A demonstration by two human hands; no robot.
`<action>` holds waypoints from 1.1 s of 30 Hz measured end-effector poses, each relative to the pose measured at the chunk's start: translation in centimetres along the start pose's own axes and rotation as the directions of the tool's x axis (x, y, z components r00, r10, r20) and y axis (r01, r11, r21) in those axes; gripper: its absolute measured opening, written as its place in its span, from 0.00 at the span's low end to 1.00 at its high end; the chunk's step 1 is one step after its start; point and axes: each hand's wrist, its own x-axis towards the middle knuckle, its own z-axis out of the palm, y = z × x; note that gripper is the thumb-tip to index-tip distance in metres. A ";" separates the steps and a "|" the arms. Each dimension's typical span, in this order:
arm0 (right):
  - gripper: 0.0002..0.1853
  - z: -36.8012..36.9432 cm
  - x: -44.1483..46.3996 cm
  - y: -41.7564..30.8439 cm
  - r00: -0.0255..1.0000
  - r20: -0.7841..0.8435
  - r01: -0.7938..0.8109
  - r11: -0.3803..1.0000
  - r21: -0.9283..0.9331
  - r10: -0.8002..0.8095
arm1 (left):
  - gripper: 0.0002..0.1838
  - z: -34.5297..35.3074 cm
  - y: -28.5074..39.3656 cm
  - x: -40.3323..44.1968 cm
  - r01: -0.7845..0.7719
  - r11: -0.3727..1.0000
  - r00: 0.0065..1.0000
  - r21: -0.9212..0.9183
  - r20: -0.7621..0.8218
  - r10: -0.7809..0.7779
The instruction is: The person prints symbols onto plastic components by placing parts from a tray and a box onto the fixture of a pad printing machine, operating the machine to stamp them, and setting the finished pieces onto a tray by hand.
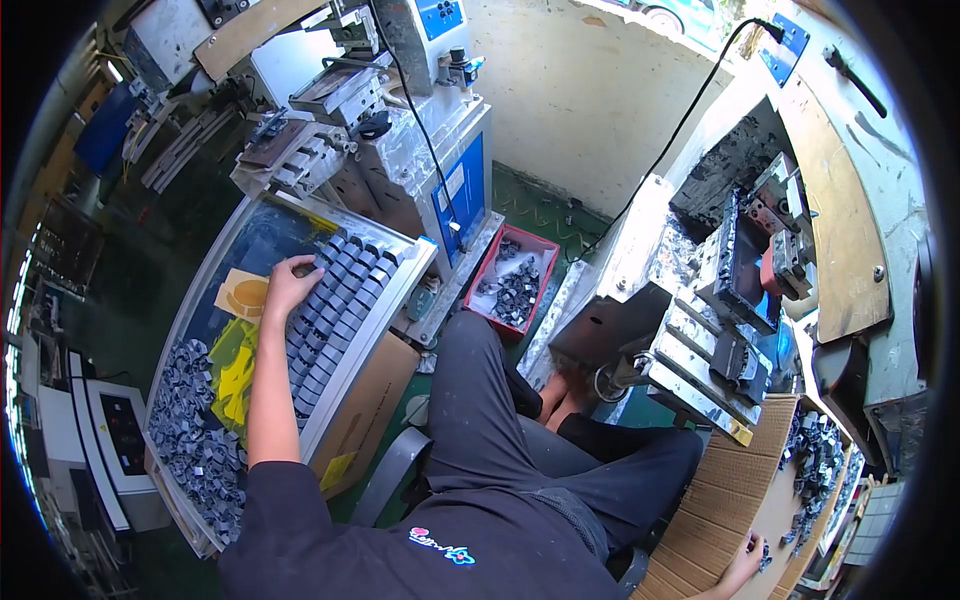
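Observation:
My left hand point(289, 287) reaches over a white-rimmed tray point(412, 283) on my left. Its thumb and fingers close at the end of rows of small grey curved plastic parts point(335, 310); the fingertips partly hide the part they grip. Beneath my forearm lie a yellow sheet point(233, 375) and a heap of loose grey parts point(190, 430). At the lower right, my right hand point(741, 566) is beside an open cardboard box point(715, 500). A small dark grey part point(766, 556) sits at its fingertips. More dark parts point(815, 465) lie in that box.
A red bin point(550, 275) with grey parts stands on the floor ahead of my knees. Machines flank it: one with a blue panel point(461, 203) on the left, a press with a metal fixture point(715, 350) on the right. A black cable point(680, 125) hangs across the wall.

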 end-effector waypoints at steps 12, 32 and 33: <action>0.11 -2.5 -2.0 -5.4 0.996 0.085 -0.006 0.998 0.069 0.000 | 0.17 0.4 -1.4 0.8 -0.039 0.981 0.993 -0.191 -0.114 0.017; 0.13 -4.0 -3.6 -8.7 0.943 -0.247 -0.091 0.886 0.455 0.224 | 0.14 20.2 17.1 -17.5 -0.454 0.844 0.755 -0.285 0.380 0.535; 0.12 -4.4 -3.9 -10.1 0.931 -0.278 -0.065 0.857 0.510 0.236 | 0.14 22.5 16.0 -19.5 -0.470 0.845 0.695 -0.255 0.484 0.532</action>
